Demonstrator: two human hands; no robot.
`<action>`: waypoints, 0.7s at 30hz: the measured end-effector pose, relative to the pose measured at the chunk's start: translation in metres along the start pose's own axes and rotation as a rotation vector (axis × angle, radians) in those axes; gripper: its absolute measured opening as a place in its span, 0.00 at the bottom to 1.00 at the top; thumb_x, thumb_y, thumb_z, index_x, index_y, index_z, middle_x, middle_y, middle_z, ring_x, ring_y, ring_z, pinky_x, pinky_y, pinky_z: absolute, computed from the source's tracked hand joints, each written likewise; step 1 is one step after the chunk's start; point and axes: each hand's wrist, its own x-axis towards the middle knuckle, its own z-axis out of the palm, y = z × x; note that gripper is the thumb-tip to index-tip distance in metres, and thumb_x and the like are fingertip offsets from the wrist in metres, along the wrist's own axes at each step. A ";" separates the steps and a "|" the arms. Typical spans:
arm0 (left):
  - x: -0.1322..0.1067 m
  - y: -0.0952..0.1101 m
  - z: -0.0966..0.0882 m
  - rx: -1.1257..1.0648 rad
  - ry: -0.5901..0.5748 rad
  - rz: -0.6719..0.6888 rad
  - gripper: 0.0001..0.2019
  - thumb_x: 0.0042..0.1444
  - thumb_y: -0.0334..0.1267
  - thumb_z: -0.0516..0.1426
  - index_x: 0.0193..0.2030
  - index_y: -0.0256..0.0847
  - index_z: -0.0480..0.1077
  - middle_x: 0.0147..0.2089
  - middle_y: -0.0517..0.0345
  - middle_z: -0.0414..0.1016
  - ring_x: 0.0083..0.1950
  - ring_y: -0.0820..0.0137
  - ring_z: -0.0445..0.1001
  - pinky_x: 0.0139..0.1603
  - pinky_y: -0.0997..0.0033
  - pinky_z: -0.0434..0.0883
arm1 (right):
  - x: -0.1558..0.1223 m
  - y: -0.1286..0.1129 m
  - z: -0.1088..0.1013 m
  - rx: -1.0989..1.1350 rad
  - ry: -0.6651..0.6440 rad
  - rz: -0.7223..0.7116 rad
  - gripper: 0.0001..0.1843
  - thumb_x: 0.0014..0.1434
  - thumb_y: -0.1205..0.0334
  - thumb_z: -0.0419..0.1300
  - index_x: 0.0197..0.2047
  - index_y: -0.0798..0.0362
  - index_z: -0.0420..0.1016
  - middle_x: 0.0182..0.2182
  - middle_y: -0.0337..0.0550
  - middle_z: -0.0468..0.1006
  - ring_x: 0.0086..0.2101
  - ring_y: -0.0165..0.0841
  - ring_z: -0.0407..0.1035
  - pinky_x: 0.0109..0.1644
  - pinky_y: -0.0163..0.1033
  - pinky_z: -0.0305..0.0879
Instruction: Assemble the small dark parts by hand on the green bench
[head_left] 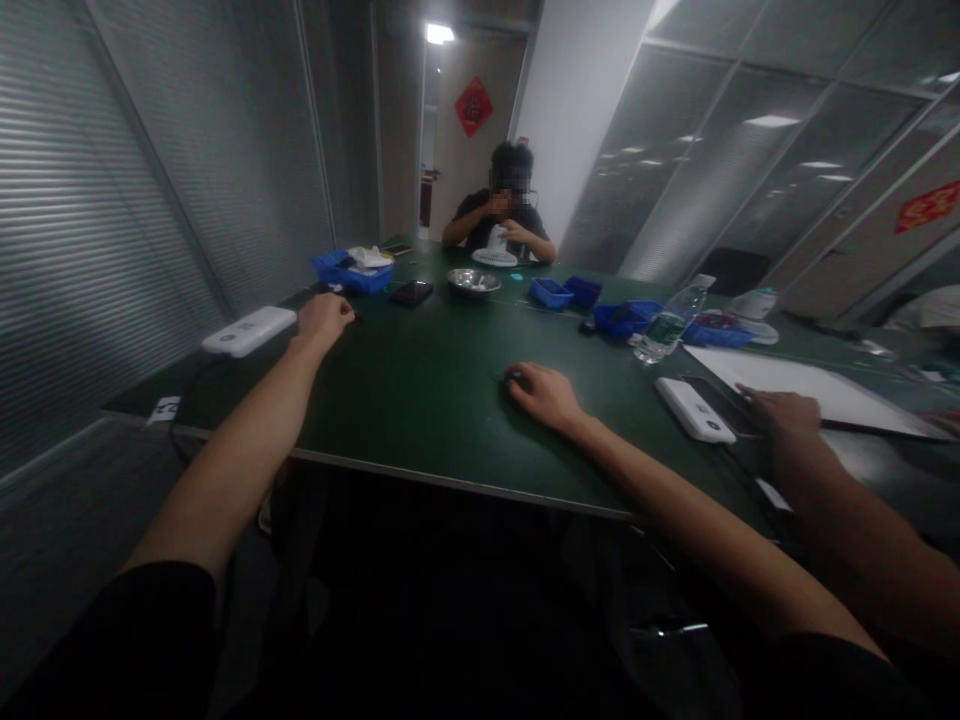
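Note:
My left hand (322, 318) rests at the table's left side, its fingers curled together. It is in front of a blue plastic basket (356, 276) that holds a crumpled white tissue-like thing, and a white power bank (249, 331) lies beside its wrist. My right hand (549, 394) lies on the green table (420, 400) right of the middle, with thumb and fingers drawn in. A small dark spot shows by its fingertips. What either hand pinches, if anything, is too small and blurred to tell.
A steel bowl (473, 283), a phone (412, 292) and small blue trays (551, 292) stand farther back. To the right are a clear water bottle (670, 325), another white power bank (694, 409) and a neighbour's hand (784, 408) by a white board. Across sits a person (502, 215) holding something white.

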 end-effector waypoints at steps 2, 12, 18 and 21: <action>0.000 -0.001 0.001 -0.001 -0.015 -0.012 0.13 0.65 0.42 0.60 0.51 0.41 0.83 0.51 0.43 0.81 0.53 0.52 0.79 0.54 0.56 0.74 | 0.000 0.000 0.001 -0.006 -0.005 0.001 0.18 0.71 0.52 0.55 0.58 0.48 0.77 0.53 0.45 0.82 0.45 0.40 0.76 0.46 0.40 0.67; 0.003 -0.003 0.008 -0.067 -0.001 -0.086 0.12 0.65 0.42 0.62 0.51 0.43 0.83 0.51 0.45 0.82 0.52 0.55 0.79 0.54 0.60 0.74 | 0.000 -0.003 -0.002 -0.006 -0.020 0.007 0.18 0.71 0.52 0.56 0.59 0.48 0.77 0.54 0.46 0.82 0.47 0.40 0.76 0.48 0.41 0.68; 0.008 -0.008 0.014 -0.213 0.025 -0.176 0.10 0.60 0.42 0.66 0.46 0.43 0.84 0.49 0.48 0.83 0.53 0.55 0.80 0.56 0.60 0.74 | 0.000 -0.002 -0.003 -0.003 -0.024 0.008 0.19 0.71 0.52 0.55 0.59 0.48 0.77 0.53 0.46 0.82 0.46 0.40 0.77 0.47 0.40 0.68; 0.012 -0.010 0.015 -0.285 -0.005 -0.262 0.11 0.57 0.41 0.67 0.45 0.42 0.84 0.48 0.48 0.84 0.53 0.55 0.80 0.57 0.60 0.75 | 0.000 -0.002 -0.002 -0.009 -0.020 0.002 0.19 0.71 0.51 0.55 0.59 0.48 0.76 0.53 0.46 0.82 0.46 0.39 0.76 0.47 0.40 0.67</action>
